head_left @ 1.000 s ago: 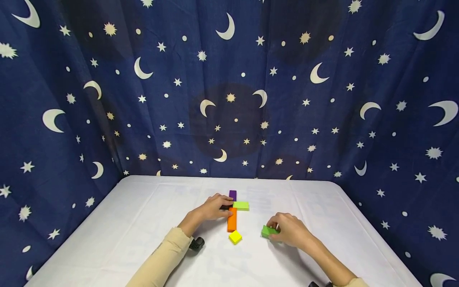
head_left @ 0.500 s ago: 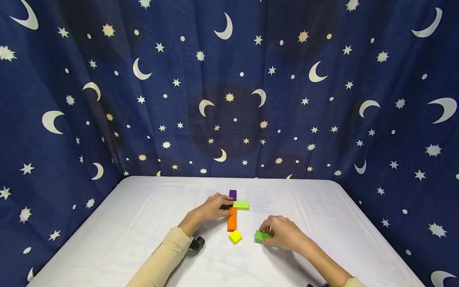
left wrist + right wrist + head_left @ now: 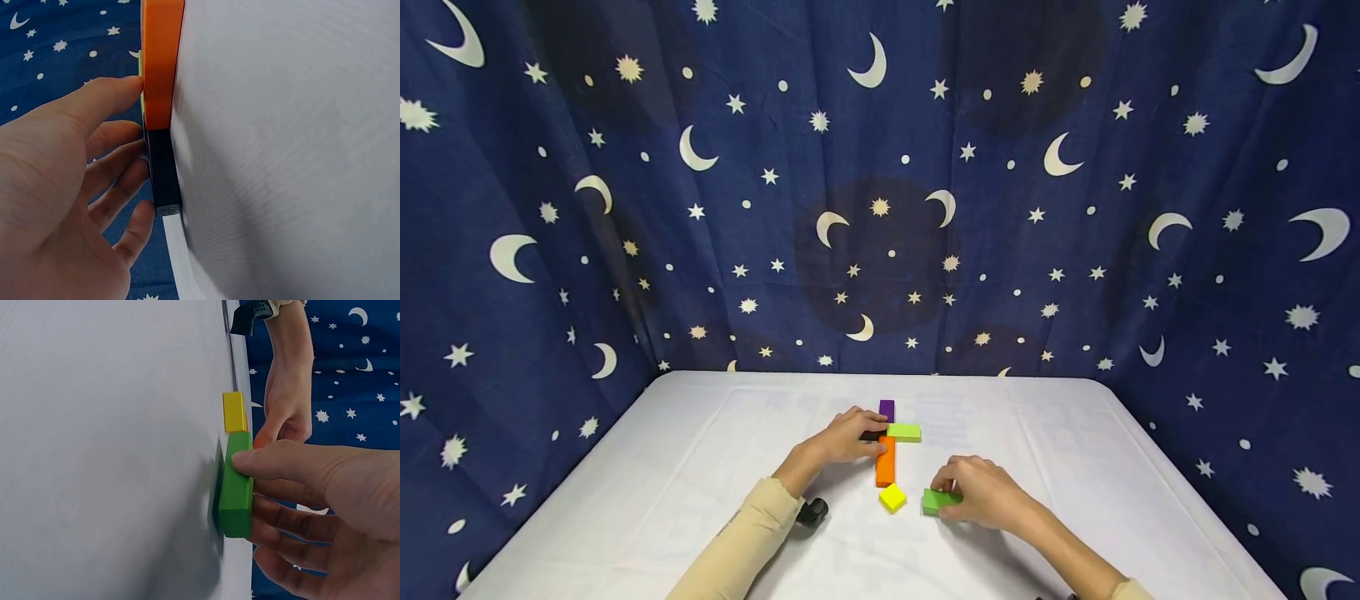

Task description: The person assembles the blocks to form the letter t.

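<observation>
Near the middle of the table, my left hand [image 3: 850,437] rests over a row of blocks. Its thumb touches the orange block [image 3: 164,65], and its fingertips lie along the black block [image 3: 164,172]. A light green block [image 3: 905,432] and a purple block [image 3: 887,410] adjoin them on the far side. In my right hand [image 3: 985,493] is a darker green block [image 3: 236,494], pinched between thumb and fingers. The right wrist view has a shadow beside this block. Between the orange block and the right hand sits a yellow block [image 3: 892,498], turned at an angle.
A white cloth covers the table [image 3: 662,492]. Behind and along both sides hangs a dark blue curtain [image 3: 760,225] with moons and stars. A black device [image 3: 812,512] is at the left wrist.
My right hand has moved left and slightly toward me with the green block, bringing it closer to the yellow block. The left hand has kept its place on the row.
</observation>
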### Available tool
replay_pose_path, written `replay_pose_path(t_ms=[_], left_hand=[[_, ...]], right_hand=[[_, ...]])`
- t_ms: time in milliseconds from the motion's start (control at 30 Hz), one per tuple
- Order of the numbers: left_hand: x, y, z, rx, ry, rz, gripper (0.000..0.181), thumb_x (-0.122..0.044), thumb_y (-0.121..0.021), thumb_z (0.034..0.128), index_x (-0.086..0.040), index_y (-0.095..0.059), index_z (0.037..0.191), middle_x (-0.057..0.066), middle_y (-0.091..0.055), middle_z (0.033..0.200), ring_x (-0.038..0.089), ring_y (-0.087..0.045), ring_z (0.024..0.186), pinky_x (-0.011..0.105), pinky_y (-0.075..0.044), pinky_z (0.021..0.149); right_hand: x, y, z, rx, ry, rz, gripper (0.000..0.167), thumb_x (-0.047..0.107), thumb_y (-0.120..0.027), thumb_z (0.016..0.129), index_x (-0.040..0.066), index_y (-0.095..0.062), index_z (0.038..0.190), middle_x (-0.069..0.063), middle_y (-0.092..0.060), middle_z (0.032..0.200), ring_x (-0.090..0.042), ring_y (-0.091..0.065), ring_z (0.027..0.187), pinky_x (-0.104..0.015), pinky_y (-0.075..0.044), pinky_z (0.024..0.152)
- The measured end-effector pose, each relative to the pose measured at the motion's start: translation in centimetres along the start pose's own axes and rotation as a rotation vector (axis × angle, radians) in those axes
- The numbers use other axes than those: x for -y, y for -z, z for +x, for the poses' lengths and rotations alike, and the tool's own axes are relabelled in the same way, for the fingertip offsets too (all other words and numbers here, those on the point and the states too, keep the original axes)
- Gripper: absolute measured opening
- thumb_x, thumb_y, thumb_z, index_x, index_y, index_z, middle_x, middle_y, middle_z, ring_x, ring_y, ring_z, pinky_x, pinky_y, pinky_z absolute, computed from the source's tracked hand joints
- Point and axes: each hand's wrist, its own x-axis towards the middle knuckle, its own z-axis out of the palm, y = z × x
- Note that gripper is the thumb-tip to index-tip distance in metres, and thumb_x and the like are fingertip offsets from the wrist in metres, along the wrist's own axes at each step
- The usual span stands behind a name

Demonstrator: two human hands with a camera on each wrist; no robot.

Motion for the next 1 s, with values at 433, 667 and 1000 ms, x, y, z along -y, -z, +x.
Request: replay_pose_path(t_ms=[433, 667, 1000], left_hand=[[0.1, -0.1, 0.1, -0.016, -0.036, 0.017, 0.046, -0.030, -0.068, 0.0910, -0.006, -0.063, 0.130, 0.007, -0.058, 0.140, 0.028, -0.050, 0.125, 0.051, -0.039, 0.100], [0.0, 0.1, 0.0, -0.032, -0.053, 0.014, 0.045, -0.028, -0.069, 0.0906, -0.005, -0.064, 0.129, 0.008, -0.059, 0.139, 0.029, -0.051, 0.125, 0.049, -0.039, 0.098], [-0.1, 0.2, -0.1, -0.031, -0.048, -0.001, 0.045, -0.027, -0.069, 0.0907, -0.005, -0.064, 0.130, 0.008, -0.059, 0.140, 0.029, -0.050, 0.124, 0.051, -0.039, 0.099]], right_hand=[[0.4, -0.3, 0.3, 0.018, 0.030, 0.006, 0.027, 0.024, -0.085, 0.072, 0.022, -0.076, 0.098, 0.014, -0.063, 0.086, -0.002, -0.053, 0.074, -0.022, -0.043, 0.066], [0.7, -0.4, 0.5, 0.028, 0.036, 0.003, 0.028, 0.024, -0.085, 0.072, 0.023, -0.076, 0.099, 0.013, -0.063, 0.086, -0.002, -0.051, 0.074, -0.022, -0.041, 0.066], [1.2, -0.8, 0.8, 0.049, 0.029, 0.006, 0.026, 0.027, -0.085, 0.073, 0.023, -0.076, 0.098, 0.013, -0.061, 0.083, -0.002, -0.050, 0.072, -0.022, -0.041, 0.066]])
